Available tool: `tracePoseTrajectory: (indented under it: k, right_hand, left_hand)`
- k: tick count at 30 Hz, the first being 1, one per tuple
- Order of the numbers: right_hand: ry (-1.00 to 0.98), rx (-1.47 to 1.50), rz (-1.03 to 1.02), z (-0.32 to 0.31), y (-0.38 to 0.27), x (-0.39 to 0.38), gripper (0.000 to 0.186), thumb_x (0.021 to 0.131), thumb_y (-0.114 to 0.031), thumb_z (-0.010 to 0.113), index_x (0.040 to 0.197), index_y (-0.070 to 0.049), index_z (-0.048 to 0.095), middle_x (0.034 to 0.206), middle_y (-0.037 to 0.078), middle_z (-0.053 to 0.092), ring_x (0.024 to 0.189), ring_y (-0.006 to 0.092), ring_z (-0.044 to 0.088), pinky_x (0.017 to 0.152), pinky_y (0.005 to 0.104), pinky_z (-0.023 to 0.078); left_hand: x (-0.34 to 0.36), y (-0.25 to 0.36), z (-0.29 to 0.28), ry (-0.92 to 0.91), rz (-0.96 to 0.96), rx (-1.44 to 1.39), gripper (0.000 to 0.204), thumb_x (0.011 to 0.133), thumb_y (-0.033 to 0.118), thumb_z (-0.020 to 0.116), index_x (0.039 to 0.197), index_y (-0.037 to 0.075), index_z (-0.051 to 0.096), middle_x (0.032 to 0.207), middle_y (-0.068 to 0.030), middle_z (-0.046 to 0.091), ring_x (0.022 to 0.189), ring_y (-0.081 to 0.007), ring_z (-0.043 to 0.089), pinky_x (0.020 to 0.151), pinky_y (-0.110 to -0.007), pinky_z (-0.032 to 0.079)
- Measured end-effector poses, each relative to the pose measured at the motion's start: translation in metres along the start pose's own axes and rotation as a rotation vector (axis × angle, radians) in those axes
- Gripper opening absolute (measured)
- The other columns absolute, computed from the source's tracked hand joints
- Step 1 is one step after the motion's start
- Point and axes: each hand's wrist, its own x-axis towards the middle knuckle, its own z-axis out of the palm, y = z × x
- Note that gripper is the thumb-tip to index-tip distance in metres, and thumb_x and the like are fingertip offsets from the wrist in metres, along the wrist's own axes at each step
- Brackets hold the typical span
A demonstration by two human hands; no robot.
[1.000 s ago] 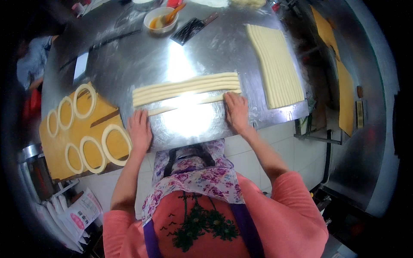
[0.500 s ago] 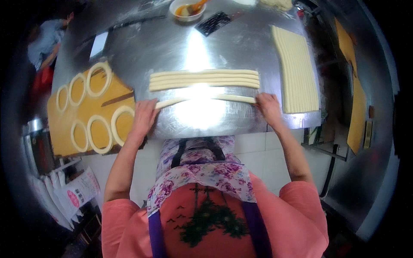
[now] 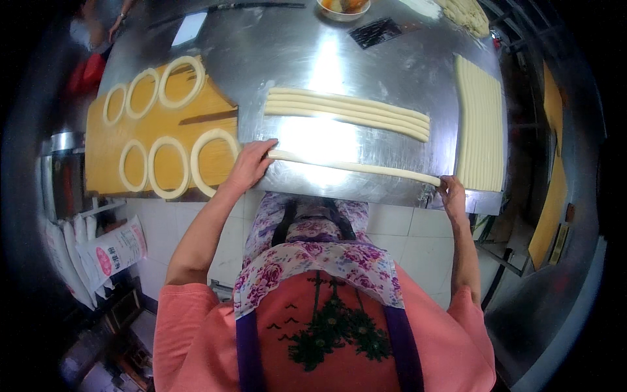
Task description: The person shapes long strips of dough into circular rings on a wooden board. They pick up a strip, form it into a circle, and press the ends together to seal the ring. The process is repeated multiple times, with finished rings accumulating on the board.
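A long pale dough strip [image 3: 356,166] lies across the front of the steel table. My left hand [image 3: 257,157] has its fingers curled on the strip's left end, and my right hand [image 3: 450,193] pinches its right end close to the table's front edge. Behind this strip lies a group of several straight strips [image 3: 346,111]. Several dough rings [image 3: 168,141] lie on a yellow board [image 3: 104,153] left of my left hand. A wide slab of ridged dough [image 3: 480,124] lies at the right, beyond my right hand.
At the back are a bowl with orange contents [image 3: 343,10], a dark cleaver [image 3: 373,31], a white rectangle [image 3: 189,26] and a dough pile [image 3: 467,13]. A co-worker's arm [image 3: 116,23] shows back left. Sacks [image 3: 104,255] are low left; another yellow board [image 3: 545,202] is far right.
The single strip has been drawn out longer and moved nearer the front edge, away from the group. My right hand has moved rightward and toward me with its end. The view has shifted.
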Motion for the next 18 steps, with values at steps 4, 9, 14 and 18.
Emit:
tracePoseTrajectory:
  k: [4, 9, 14, 18]
  right_hand:
    - [0.074, -0.061, -0.130, -0.009, -0.040, 0.014, 0.044, 0.072, 0.002, 0.077, 0.114, -0.002, 0.065, 0.113, 0.019, 0.063, 0.093, 0.0347, 0.065, 0.081, 0.0405, 0.054]
    - [-0.103, 0.149, -0.258, 0.038, -0.209, 0.054, 0.026, 0.076, -0.013, 0.072, 0.097, -0.002, 0.063, 0.101, 0.018, 0.063, 0.096, 0.0374, 0.059, 0.086, 0.0484, 0.046]
    - [-0.062, 0.104, -0.489, 0.167, -0.327, 0.077, 0.030, 0.076, -0.022, 0.076, 0.099, -0.007, 0.063, 0.104, 0.013, 0.058, 0.102, 0.0305, 0.056, 0.090, 0.0434, 0.041]
    - [-0.041, 0.021, -0.569, 0.157, -0.307, 0.084, 0.020, 0.082, -0.015, 0.064, 0.100, -0.007, 0.064, 0.101, 0.011, 0.059, 0.102, 0.0276, 0.057, 0.088, 0.0408, 0.042]
  left_hand:
    - [-0.001, 0.003, 0.005, 0.076, 0.102, 0.034, 0.043, 0.082, 0.004, 0.067, 0.124, 0.004, 0.060, 0.110, -0.0188, 0.063, 0.105, -0.0382, 0.056, 0.095, -0.046, 0.044]
    - [0.011, -0.017, 0.026, 0.090, 0.273, 0.100, 0.028, 0.081, 0.006, 0.067, 0.109, 0.004, 0.065, 0.100, -0.0175, 0.064, 0.100, -0.0385, 0.057, 0.090, -0.046, 0.044]
    - [0.012, -0.011, 0.032, 0.071, 0.213, 0.024, 0.017, 0.083, 0.011, 0.067, 0.098, 0.003, 0.064, 0.097, -0.0172, 0.064, 0.090, -0.0387, 0.057, 0.084, -0.045, 0.045]
    - [0.015, -0.002, 0.030, 0.093, 0.156, 0.051, 0.020, 0.082, 0.011, 0.070, 0.099, 0.002, 0.065, 0.096, -0.0169, 0.065, 0.091, -0.0372, 0.059, 0.083, -0.043, 0.046]
